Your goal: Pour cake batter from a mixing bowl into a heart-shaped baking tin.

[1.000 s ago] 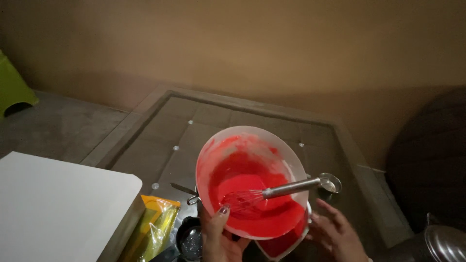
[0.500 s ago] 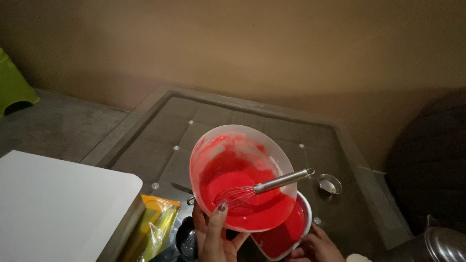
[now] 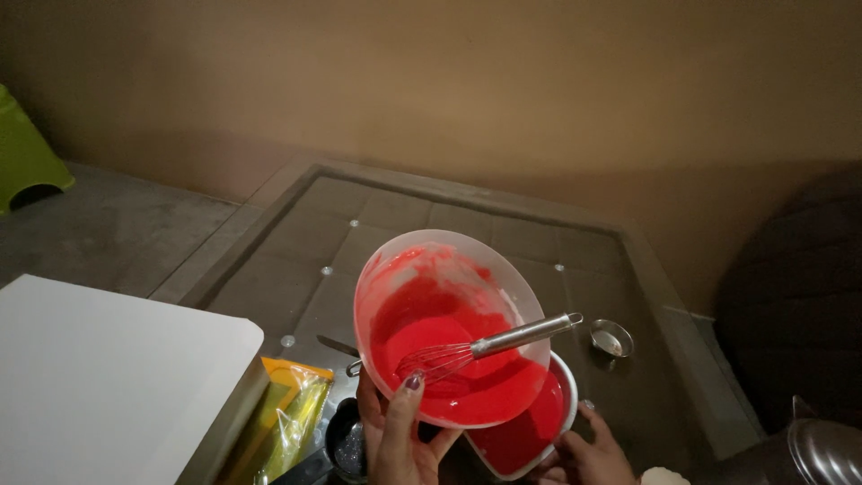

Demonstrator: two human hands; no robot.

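Note:
My left hand (image 3: 400,437) grips the near rim of a white plastic mixing bowl (image 3: 444,260), thumb over the edge. The bowl is tilted and holds bright red batter (image 3: 449,355). A metal whisk (image 3: 489,345) lies inside it, handle sticking out over the right rim. Below the bowl sits a white pan (image 3: 561,382), also holding red batter (image 3: 521,436). My right hand (image 3: 588,454) rests at the pan's near right edge, fingers against its rim.
A glass-topped table (image 3: 404,216) with metal studs lies beneath. A small metal cup (image 3: 611,339) stands right of the bowl. A white board (image 3: 108,386) and a yellow packet (image 3: 285,418) lie to the left. A dark round container (image 3: 346,440) sits near my left hand.
The bowl has shifted left and tilted further over the pan, and the pan holds more red batter. My right hand has dropped lower at the pan's edge.

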